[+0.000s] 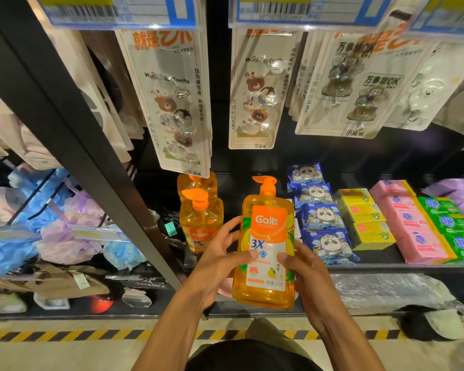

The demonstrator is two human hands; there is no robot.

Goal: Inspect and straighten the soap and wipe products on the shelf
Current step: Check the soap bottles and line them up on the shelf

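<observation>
Head view shows both hands clamped on an orange soap bottle [265, 231], held upright just in front of the shelf's [386, 257] front edge, with its label facing the person. The left hand [217, 261] curls its fingers round the bottle's left side, thumb pressed on the label. The right hand [304, 279] grips the lower right side, thumb also on the label. Two matching bottles [201, 220] stand near the shelf's left end, with blue wipe packs [322, 218] and boxed soap bars [413, 228] lined up rightward.

Reaching forward with both bare forearms. Gripping a translucent orange plastic pump bottle [265, 228] from either side with left hand [220, 255] and right hand [306, 274], thumbs pressed on its front label.
</observation>
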